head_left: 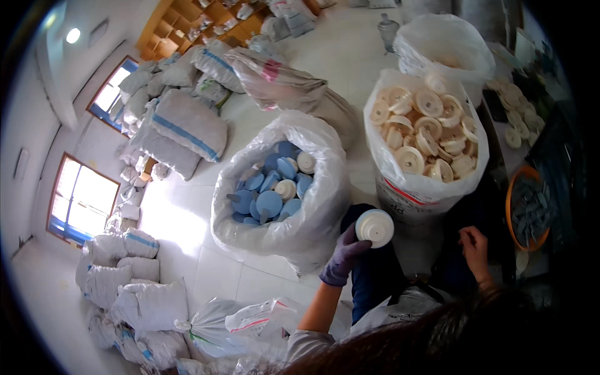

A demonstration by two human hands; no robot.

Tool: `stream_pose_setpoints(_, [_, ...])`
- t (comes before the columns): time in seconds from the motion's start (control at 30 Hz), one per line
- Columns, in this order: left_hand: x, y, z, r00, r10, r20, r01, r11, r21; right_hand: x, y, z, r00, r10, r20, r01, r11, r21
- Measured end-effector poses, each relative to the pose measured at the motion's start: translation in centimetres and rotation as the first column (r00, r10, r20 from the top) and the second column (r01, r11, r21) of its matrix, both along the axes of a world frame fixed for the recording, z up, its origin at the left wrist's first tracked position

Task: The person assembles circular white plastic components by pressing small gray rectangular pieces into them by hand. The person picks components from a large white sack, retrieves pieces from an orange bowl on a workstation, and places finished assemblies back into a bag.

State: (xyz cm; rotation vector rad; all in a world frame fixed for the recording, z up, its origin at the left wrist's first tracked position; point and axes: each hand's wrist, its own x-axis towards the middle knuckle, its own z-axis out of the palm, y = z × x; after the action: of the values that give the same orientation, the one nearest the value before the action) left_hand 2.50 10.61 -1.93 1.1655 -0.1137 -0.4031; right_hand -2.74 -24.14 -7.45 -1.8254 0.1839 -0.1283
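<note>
My left hand (345,255), in a purple glove, grips a round white plastic part (375,227) by its edge above my left thigh. The part is disc-shaped, with raised rings and a small hole in the middle. My right hand (474,251) is bare, its fingers curled in over my right leg; whatever they may hold is hidden. Ahead of it stands a white sack full of cream round plastic parts (428,128). Left of my knees, an open clear plastic bag (325,187) holds blue discs (269,203) and a few white parts.
An orange basket (511,209) of grey pieces stands at my right. Behind it, a table bears cream parts (514,106) and a dark phone (494,105). Stuffed sacks (187,125) pile up at the left and far side. A large clear bottle (387,31) stands farther off.
</note>
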Motion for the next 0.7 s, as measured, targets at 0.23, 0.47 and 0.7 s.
stream_pose_setpoints(0.23, [3.9, 7.2, 6.5, 0.834, 0.457, 0.311, -0.529, 0.823, 0.209, 0.7, -2.3, -1.3, 0.988, -0.047, -0.15, 0.043, 0.999, -0.027])
stream_pose_setpoints(0.47, [9.2, 17.3, 6.3, 0.612, 0.429, 0.664, -0.762, 0.096, 0.641, 1.6, -2.1, -2.1, 0.997, -0.06, -0.04, 0.053, 0.984, -0.169])
stream_pose_setpoints(0.7, [10.4, 18.7, 3.1, 0.942, 0.139, 0.306, -0.254, -0.303, 0.918, 1.5, -2.4, -3.5, 0.998, -0.068, 0.008, 0.068, 0.974, -0.217])
